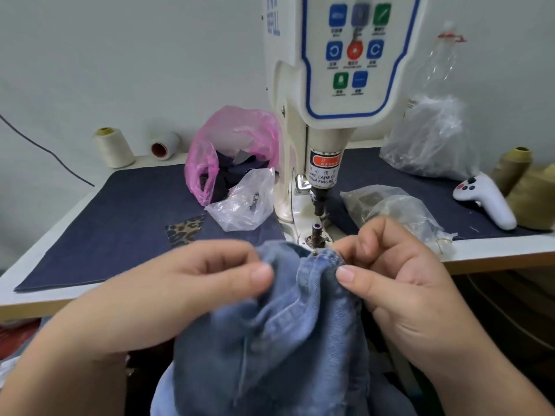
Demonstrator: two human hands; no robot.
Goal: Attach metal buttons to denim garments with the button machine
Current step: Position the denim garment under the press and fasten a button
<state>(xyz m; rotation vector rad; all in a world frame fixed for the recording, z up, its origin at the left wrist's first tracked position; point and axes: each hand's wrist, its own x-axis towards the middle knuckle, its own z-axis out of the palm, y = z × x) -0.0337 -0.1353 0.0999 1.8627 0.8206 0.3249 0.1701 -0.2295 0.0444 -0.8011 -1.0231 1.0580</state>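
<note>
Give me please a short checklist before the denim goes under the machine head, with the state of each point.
1. Both hands grip the denim: left hand, right hand: ok.
2. Waistband edge on the lower die: not ok, it sits just in front.
3. Fingers clear of the punch: ok.
4. Button loaded in the die: cannot tell.
5. Clear bag away from the die: ok.

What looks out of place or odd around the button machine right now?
Nothing looks damaged or spilled. One oddity: a white handheld controller lies on the dark mat at the right, among the thread cones and plastic bags. Both hands, left hand and right hand, pinch the denim garment just before the machine's die.
</note>
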